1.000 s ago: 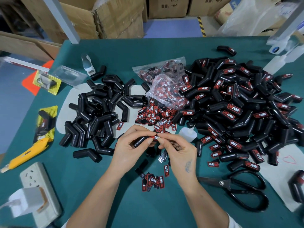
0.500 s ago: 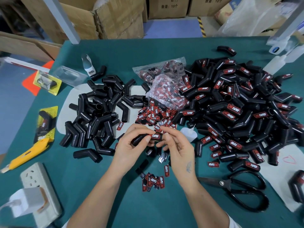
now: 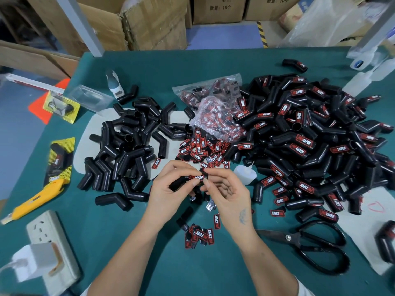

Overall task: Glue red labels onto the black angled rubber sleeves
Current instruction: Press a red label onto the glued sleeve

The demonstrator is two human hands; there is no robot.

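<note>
My left hand (image 3: 168, 189) grips a black angled rubber sleeve (image 3: 178, 183) above the green table. A red label (image 3: 197, 177) lies on the sleeve's upper end, and my right hand (image 3: 226, 189) pinches that end with thumb and forefinger. Plain sleeves (image 3: 128, 152) are heaped at the left; labelled sleeves (image 3: 310, 135) form a big pile at the right. Loose red labels (image 3: 201, 150) lie just beyond my hands, and a few more labels (image 3: 202, 233) sit nearer me. A small clear glue bottle (image 3: 244, 174) lies to the right of my fingers.
Black scissors (image 3: 310, 246) lie at the right front. A yellow utility knife (image 3: 36, 199) and a power strip (image 3: 49, 248) sit at the left front. Plastic bags of labels (image 3: 213, 103) lie in the middle; cardboard boxes (image 3: 149, 22) stand behind the table.
Both hands stay in place with the sleeve. My right fingers have shifted along the label on the sleeve's end, now pinching it near the tip.
</note>
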